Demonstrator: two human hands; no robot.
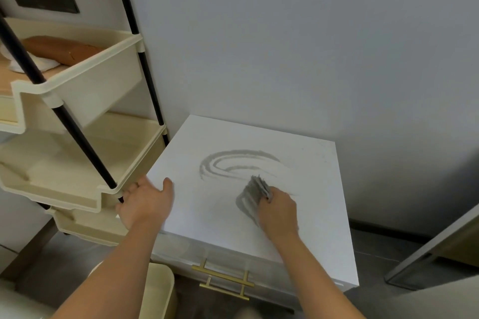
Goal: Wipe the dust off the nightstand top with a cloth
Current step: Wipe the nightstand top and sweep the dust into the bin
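Head view, single frame

- White nightstand top (pixel 315 228) sits in the corner against a grey wall (pixel 285 46). Two gold bar handles (pixel 223 277) show on its drawer fronts below.
- Folded grey cloth (pixel 256 188) lies on the top, right of centre and toward the front half. It is flat against the surface.
- Right hand (pixel 278 211) holds the cloth from the near side, fingers curled down onto it and pressing it to the top. The fingertips are hidden under the knuckles.
- Grey dust (pixel 233 160) forms a curved, streaked arc just behind the cloth. A darker grey patch touches the cloth's left side; cannot tell whether that is dust or shadow.
- Left hand (pixel 145 202) rests on the nightstand's left edge, thumb on the top and fingers spread fairly straight past the edge. It grasps nothing and is slightly blurred.
- Cream tiered shelf cart (pixel 85 90) with black posts stands just beside the nightstand on the left. A brown object (pixel 62 50) lies in its upper tray.
- Cream bin (pixel 158 290) stands on the floor at the front left
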